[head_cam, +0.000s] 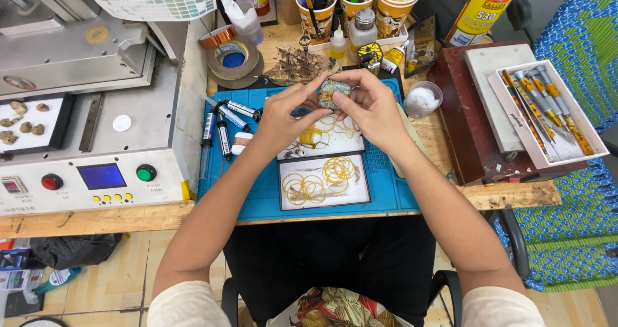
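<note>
Both of my hands are raised over a blue work mat (257,198) on a wooden bench. Between their fingertips they hold a small square part (333,93), shiny and greenish with gold specks. My left hand (283,118) pinches its left edge. My right hand (370,105) grips its right side and top. Under the hands lie two flat white trays (325,201) with black rims, and yellow rubber bands are scattered on them.
A grey machine (96,127) with a blue screen and red and green buttons fills the left. Tape rolls (232,56), pens, paper cups of tools (318,5), a spray can (483,5) and a box of screwdrivers (547,114) stand around.
</note>
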